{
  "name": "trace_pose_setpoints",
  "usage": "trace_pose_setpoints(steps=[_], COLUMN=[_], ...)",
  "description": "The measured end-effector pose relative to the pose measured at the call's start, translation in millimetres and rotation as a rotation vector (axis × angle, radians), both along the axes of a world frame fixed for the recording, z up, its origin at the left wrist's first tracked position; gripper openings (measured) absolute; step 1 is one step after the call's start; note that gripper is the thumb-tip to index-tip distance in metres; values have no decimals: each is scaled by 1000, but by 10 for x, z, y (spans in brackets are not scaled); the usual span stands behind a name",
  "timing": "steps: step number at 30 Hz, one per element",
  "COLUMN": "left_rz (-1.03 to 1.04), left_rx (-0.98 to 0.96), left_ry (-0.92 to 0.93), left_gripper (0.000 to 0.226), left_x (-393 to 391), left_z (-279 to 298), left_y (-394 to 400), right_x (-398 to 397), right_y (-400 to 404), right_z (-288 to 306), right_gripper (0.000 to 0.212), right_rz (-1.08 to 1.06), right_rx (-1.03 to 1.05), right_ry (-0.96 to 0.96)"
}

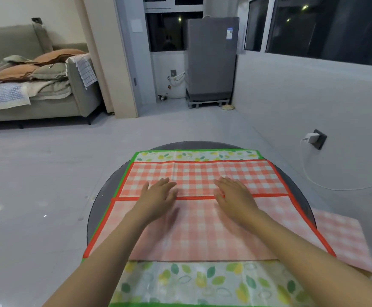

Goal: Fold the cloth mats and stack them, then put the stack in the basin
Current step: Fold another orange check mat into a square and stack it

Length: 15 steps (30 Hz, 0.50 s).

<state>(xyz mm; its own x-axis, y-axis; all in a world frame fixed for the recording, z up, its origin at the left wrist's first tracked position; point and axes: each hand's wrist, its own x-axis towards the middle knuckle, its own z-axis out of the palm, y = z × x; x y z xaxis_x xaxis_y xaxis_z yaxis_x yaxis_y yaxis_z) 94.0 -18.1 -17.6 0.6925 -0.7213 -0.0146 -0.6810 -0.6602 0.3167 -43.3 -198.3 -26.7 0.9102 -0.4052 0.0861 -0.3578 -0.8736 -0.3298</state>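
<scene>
1. The floor (47,173) fills the middle of the frame: pale grey, smooth and glossy, with small light glints at lower left.
2. A sofa (74,85) stands at upper left, grey-green fabric, heaped with rust and olive cushions and rumpled throws; a white checked cloth hangs over its arm.
3. A grey metal box-shaped appliance (211,58) stands on a low stand at top centre, under dark windows.
4. The surface (105,196) is round, dark and glassy, in the lower centre; only its rim shows round the mats.
5. The leaf mat (202,282) lies lowest, a thin, slightly sheer cloth printed with green and yellow leaves and edged in green; its strips show at the far and near sides of the surface.
6. The red mat (202,173) lies on it, a thin orange-red gingham with a solid red border. Its far part is folded over towards the person, the folded edge running across centre frame; the paler reverse shows on the near half.
7. A pale pink check mat (344,240) sticks out at lower right, past the surface's rim.
8. The left hand (158,196) lies flat, palm down, fingers straight and a little spread, pressing the fold edge; its grip is fully open and holds nothing.
9. The right hand (233,193) does likewise just beside it, flat on the same edge, grip open, nothing held.
10. A white charger (312,138) sits in a dark wall socket at right, its cord looping down.
</scene>
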Motion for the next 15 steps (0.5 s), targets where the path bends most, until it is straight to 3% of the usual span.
trace_pose_setpoints(steps=[8,15], left_rz=[25,82], left_rx=[-97,-167], left_ry=[-48,-121], left_gripper=[38,35], left_x=[739,1265], left_z=[-242,-423], left_y=[-861,-1125], right_x=[759,1169], right_y=[-636,-1099], right_z=[-140,-309], right_gripper=[42,37], right_rz=[-53,-132], right_rx=[-59,-88], right_ry=[30,-17])
